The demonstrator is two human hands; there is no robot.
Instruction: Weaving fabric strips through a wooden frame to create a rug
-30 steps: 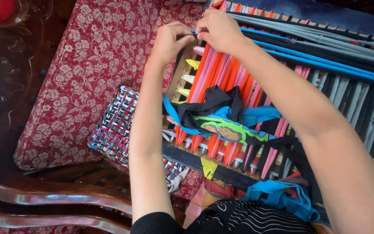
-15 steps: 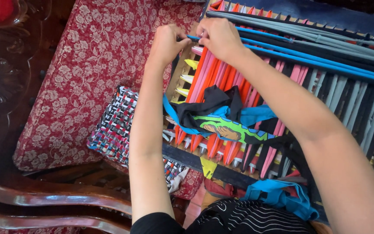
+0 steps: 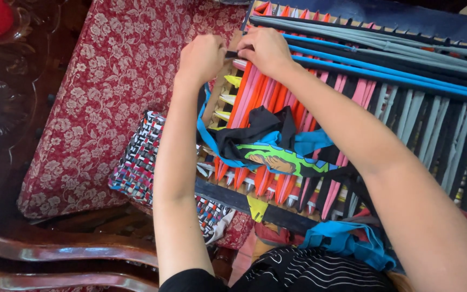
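Currently, both hands work at the far left corner of a weaving frame [image 3: 228, 192] strung with orange, pink, grey and black fabric strips. Left hand [image 3: 201, 57]: closed in a loose fist, fingertips pinching the end of a dark strip [image 3: 232, 54] at the frame's edge. Right hand [image 3: 266, 50]: fingers curled, gripping the same dark strip just beside the left hand. Blue strips [image 3: 385, 73] run crosswise from the hands toward the right. A bundle of loose black, blue and green cloth [image 3: 268, 143] lies on the stretched strips between the forearms. A finished woven mat [image 3: 139, 162] rests left of the frame on a red floral cushion [image 3: 98, 92].
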